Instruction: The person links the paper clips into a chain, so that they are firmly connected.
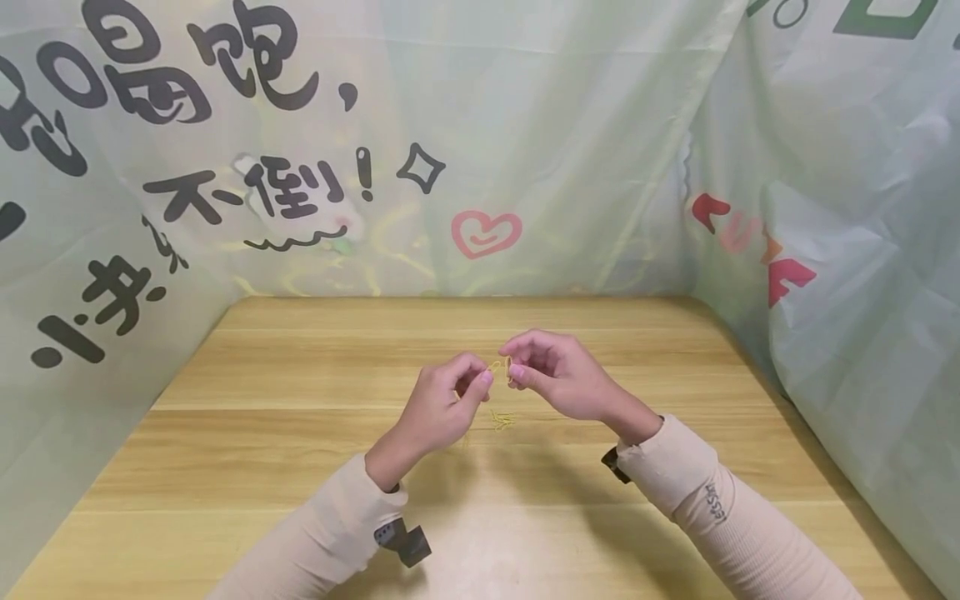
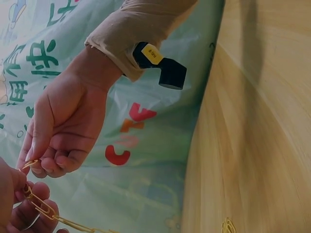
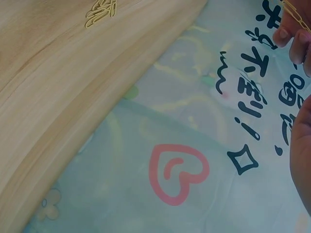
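Both hands are raised over the table, close together with fingertips nearly meeting. My left hand (image 1: pixel 441 404) pinches the end of a chain of linked yellow paper clips (image 2: pixel 46 209), whose other links trail below the fingers in the left wrist view. Between thumb and forefinger, my right hand (image 1: pixel 570 379) holds a single yellow paper clip (image 2: pixel 31 164) right beside the chain's end. A small pile of loose yellow paper clips (image 1: pixel 502 420) lies on the table beneath the hands. In the right wrist view, part of the chain (image 3: pixel 295 14) shows against the left fingers.
The wooden table (image 1: pixel 300 467) is enclosed by printed cloth (image 1: pixel 570 167) at the back and both sides. Black devices are strapped at both wrists, by the beige sleeves (image 1: pixel 322 517).
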Available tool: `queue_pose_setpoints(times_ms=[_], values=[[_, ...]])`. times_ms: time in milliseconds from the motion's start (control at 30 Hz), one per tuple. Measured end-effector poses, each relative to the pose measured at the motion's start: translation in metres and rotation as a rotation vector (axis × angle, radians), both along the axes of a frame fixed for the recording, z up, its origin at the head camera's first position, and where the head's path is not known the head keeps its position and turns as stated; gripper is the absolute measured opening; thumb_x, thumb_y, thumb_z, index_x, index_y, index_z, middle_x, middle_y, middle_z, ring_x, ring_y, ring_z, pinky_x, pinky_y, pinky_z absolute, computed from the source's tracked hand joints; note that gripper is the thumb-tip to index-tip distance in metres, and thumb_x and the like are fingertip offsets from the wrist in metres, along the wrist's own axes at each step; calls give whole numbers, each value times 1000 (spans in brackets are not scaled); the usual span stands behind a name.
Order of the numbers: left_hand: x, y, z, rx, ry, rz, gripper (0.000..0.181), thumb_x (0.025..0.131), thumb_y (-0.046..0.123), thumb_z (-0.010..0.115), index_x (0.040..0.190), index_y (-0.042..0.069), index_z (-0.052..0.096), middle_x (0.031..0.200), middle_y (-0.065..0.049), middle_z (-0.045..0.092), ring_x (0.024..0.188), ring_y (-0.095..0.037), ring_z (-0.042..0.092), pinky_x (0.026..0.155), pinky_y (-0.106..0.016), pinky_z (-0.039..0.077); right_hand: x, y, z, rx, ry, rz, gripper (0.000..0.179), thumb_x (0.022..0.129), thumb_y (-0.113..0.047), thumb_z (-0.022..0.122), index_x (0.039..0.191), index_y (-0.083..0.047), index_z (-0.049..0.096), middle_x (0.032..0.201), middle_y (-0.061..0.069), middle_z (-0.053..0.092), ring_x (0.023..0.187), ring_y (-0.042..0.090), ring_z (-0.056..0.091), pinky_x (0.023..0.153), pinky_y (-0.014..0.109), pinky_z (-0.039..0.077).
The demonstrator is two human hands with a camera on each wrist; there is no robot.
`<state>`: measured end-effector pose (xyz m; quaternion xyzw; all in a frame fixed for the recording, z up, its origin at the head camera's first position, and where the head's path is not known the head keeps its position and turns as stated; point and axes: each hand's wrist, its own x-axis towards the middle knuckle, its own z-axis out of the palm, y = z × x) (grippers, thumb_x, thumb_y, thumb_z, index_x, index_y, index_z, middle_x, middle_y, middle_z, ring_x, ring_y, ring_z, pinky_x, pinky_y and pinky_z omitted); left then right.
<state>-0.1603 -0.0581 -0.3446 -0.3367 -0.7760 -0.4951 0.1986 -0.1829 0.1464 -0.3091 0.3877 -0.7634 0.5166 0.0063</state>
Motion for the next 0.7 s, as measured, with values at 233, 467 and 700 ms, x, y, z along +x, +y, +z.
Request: queue_pose_setpoints(times_ms=[233, 467, 700], values=[[0, 0, -1, 5, -3, -1, 8, 94, 3, 56, 88, 2, 61, 68, -2, 61, 55, -8, 54, 52, -26, 49, 1, -1, 1, -26, -37, -14, 11, 91, 9, 58, 102, 6, 59, 80, 8, 61, 70, 19, 61, 62, 28, 52], [-1, -4, -5, 9, 15, -9, 9, 94, 2, 55, 87, 2, 60, 67, 0, 60, 54, -7, 53, 49, -25, 46, 0, -1, -1, -43, -56, 5, 13, 93, 10, 54, 104, 9, 59, 74, 8, 55, 65, 17, 53, 59, 27, 48], [-3, -3, -1, 7, 31, -12, 8, 93, 2, 56, 87, -1, 61, 67, -1, 60, 54, -8, 54, 48, -28, 47, -1, -1, 4, -111, -110, -9, 10, 97, 8, 47, 104, 11, 53, 82, 15, 61, 73, 18, 62, 67, 31, 52]])
